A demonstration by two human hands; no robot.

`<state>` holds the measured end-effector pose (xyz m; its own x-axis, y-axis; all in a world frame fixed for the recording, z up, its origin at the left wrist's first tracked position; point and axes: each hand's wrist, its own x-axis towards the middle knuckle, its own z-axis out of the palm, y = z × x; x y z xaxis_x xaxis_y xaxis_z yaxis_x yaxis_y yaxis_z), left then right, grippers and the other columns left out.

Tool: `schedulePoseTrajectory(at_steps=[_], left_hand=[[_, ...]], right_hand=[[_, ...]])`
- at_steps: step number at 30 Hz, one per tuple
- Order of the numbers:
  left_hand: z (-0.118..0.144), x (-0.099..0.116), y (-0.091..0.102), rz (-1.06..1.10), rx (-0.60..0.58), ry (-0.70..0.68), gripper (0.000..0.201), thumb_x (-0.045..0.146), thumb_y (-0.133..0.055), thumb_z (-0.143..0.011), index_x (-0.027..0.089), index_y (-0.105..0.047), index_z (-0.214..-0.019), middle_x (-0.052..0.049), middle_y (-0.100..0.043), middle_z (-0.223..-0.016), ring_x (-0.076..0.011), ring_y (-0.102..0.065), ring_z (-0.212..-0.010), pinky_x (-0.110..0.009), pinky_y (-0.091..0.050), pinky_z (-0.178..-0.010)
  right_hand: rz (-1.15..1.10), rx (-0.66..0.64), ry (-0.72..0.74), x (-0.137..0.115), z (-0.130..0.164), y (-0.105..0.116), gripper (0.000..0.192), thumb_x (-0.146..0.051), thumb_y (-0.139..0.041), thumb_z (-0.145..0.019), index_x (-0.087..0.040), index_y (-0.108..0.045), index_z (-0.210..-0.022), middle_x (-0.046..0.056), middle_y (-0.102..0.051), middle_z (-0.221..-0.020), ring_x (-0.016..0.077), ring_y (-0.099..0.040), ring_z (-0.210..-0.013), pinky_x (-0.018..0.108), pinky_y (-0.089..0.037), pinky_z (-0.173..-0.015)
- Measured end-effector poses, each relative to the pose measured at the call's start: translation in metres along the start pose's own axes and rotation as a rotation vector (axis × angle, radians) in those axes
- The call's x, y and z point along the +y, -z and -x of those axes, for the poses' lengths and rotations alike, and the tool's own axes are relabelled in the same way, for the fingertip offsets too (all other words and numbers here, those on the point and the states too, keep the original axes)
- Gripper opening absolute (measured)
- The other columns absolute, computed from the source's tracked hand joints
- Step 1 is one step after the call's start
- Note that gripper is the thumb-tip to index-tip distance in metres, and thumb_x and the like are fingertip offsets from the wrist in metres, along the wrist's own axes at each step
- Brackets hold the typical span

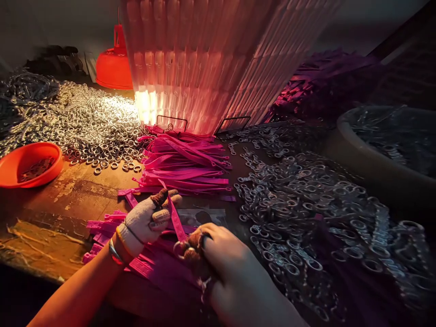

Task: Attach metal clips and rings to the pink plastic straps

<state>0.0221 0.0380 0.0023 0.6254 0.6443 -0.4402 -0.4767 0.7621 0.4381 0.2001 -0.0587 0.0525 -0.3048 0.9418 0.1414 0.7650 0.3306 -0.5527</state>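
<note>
My left hand (141, 222), in a pale glove with dark wrapping on the thumb or a finger, is closed on a narrow pink strap (176, 221). The strap slants down to my right hand (226, 256), whose wrapped fingertips pinch its lower end. A metal ring (178, 250) shows at those fingertips; whether the strap passes through it I cannot tell. Some small metal pieces hang below the right fingers, blurred. Under both hands lies a stack of pink straps (146, 265). Just beyond sits another pile of pink straps (185, 159).
Loose metal rings (98, 122) are heaped at the left, beside a red bowl (51, 168). A red lamp (114, 68) lights them. Ribbed translucent panels (197, 59) stand at the back. Metal clasps (293, 195) spread across the right, near a large tub (347, 131).
</note>
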Motion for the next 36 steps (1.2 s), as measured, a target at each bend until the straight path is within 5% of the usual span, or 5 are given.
schedulePoseTrajectory(at_steps=[8,13,17,25,36], left_hand=[[0.025,0.027,0.014,-0.034,0.124,-0.062,0.034,0.013,-0.032,-0.098,0.008,-0.065,-0.096,0.008,-0.032,-0.043,-0.0032,-0.017,-0.031,-0.010,-0.014,-0.029],[0.042,0.017,0.008,-0.278,0.257,-0.195,0.025,0.030,-0.050,-0.094,0.014,-0.056,-0.075,0.005,-0.046,-0.051,-0.0014,-0.022,-0.031,-0.013,-0.015,-0.028],[0.063,0.000,-0.009,-0.626,0.185,-0.213,0.037,0.050,-0.058,-0.089,0.017,-0.054,-0.074,0.007,-0.042,-0.046,-0.0029,-0.027,-0.032,-0.014,-0.019,-0.031],[0.079,-0.011,-0.025,-0.836,0.208,-0.212,0.033,0.051,-0.057,-0.089,0.019,-0.055,-0.081,0.006,-0.045,-0.053,-0.0051,-0.032,-0.039,-0.017,-0.023,-0.036],[0.076,-0.027,-0.017,-1.319,0.066,-0.301,0.031,0.038,-0.053,-0.093,0.016,-0.060,-0.073,0.000,-0.055,-0.066,-0.0105,-0.042,-0.058,-0.020,-0.031,-0.053]], right_hand=[[-0.087,-0.013,-0.070,0.014,0.053,-0.072,0.035,0.001,-0.047,-0.077,-0.028,-0.066,-0.072,-0.003,-0.071,-0.075,0.0138,-0.063,-0.066,0.024,-0.045,-0.059],[-0.220,0.086,-0.025,-0.008,0.022,-0.041,0.032,-0.009,-0.046,-0.087,-0.027,-0.067,-0.102,0.001,-0.073,-0.089,0.0170,-0.066,-0.081,0.026,-0.049,-0.069],[-0.186,0.188,0.004,-0.015,-0.004,-0.020,0.035,-0.007,-0.048,-0.080,-0.022,-0.065,-0.106,0.005,-0.070,-0.094,0.0192,-0.063,-0.084,0.029,-0.048,-0.072],[0.103,0.149,-0.024,-0.015,-0.009,-0.032,0.032,-0.003,-0.048,-0.065,-0.017,-0.063,-0.089,0.007,-0.062,-0.083,0.0202,-0.056,-0.076,0.029,-0.040,-0.066],[0.509,0.247,0.192,-0.008,0.006,-0.046,0.025,-0.005,-0.045,-0.085,-0.018,-0.059,-0.070,0.007,-0.059,-0.069,0.0192,-0.045,-0.061,0.034,-0.028,-0.058]])
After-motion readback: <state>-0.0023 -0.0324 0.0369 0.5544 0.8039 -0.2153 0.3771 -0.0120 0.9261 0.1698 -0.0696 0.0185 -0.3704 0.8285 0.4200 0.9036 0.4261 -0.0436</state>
